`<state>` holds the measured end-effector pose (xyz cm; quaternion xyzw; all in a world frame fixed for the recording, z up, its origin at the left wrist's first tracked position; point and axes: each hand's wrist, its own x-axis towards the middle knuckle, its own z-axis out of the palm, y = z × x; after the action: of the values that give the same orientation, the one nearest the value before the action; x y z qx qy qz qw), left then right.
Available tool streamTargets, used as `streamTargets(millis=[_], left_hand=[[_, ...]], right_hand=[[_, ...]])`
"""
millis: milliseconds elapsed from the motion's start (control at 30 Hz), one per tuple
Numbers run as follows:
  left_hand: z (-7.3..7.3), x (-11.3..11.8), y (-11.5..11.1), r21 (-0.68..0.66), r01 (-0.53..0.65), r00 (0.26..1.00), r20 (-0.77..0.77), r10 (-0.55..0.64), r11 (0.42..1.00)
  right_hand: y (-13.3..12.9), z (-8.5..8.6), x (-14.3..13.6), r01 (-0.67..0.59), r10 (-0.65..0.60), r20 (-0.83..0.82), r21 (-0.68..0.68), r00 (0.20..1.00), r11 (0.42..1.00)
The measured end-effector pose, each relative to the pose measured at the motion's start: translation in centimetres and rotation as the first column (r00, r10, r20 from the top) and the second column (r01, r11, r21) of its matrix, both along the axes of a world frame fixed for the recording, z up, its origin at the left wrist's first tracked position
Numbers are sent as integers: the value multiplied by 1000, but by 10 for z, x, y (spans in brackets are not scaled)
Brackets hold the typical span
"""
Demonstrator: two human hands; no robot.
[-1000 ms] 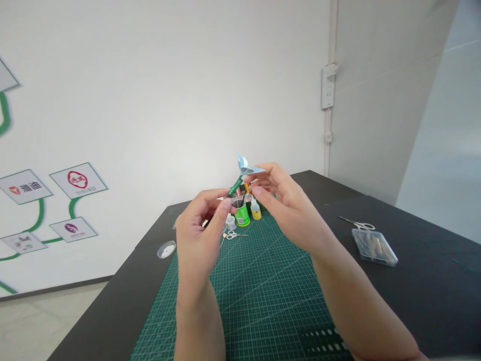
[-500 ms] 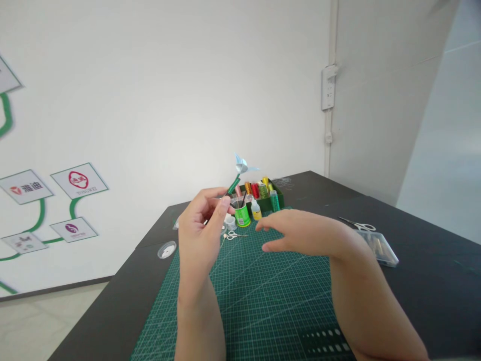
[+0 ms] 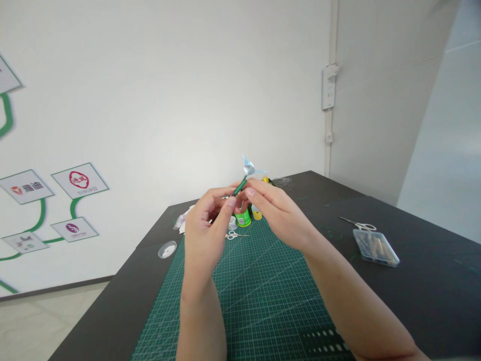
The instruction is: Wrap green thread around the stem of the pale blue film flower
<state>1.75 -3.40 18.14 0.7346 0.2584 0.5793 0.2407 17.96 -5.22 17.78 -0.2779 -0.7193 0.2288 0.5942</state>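
The left hand (image 3: 206, 225) pinches a blue flower (image 3: 249, 169) by its green stem (image 3: 240, 187), over the bench (image 3: 432, 296), short of the far edge. The right hand (image 3: 281, 215) curls close; I can't tell if it grips.

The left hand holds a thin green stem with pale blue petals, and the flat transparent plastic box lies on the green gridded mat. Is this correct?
Not quite: in the head view, the flat transparent plastic box lies on the black tabletop, right of the green gridded mat. The left hand does hold the thin green stem with pale blue petals.
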Motion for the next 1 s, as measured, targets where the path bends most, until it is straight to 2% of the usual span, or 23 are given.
streamTargets(millis=[200,367,500,633,800,900,1000], left_hand=[[0,0,1,-9,5,1000,18,-5,1000],[-1,0,3,-3,-58,998,12,58,998],[0,0,3,3,-84,996,3,84,996],[1,0,4,20,-146,989,-2,146,989],[0,-3,6,52,-279,958,-56,282,959],[-2,-4,8,56,-326,935,-131,330,944],[-2,-5,9,63,-315,913,-251,321,947]], right_hand=[[-3,-2,-4,-36,34,-19,-144,999,989],[-3,-4,-5,109,-107,19,-176,994,978],[-3,-5,-5,191,-183,77,-111,980,975],[-6,-3,-5,323,-319,166,3,933,946],[-12,-1,-4,402,-411,243,87,879,911],[-19,1,-1,392,-404,273,99,873,915],[-28,2,4,325,-326,266,47,907,945]])
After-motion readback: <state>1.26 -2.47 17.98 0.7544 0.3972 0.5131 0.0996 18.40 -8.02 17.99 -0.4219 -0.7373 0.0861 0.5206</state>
